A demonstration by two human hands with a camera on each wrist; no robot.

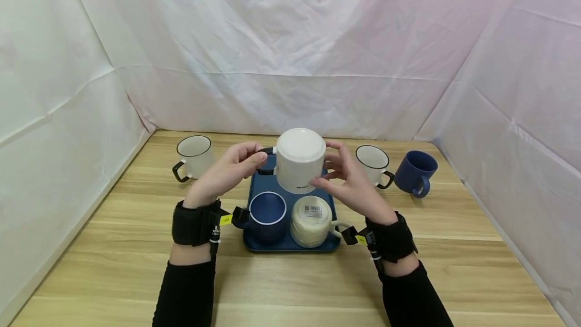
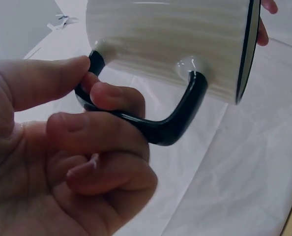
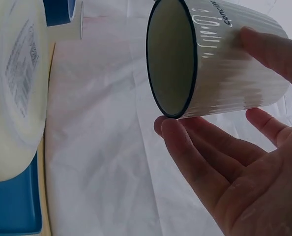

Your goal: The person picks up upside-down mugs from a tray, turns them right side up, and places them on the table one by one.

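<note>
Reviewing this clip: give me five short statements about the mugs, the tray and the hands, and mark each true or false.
1. The left hand pinches the black handle of the white mug. True.
2. The white mug is held mouth up. False: its base faces up in the head view, mouth turned down toward the blue tray.
3. The right hand touches the mug's side wall. True.
4. The tray holds three mugs. False: it holds two, a dark blue mug standing upright and a cream mug upside down.
5. A blue mug stands on the table, off the tray, at the right. True.
</note>
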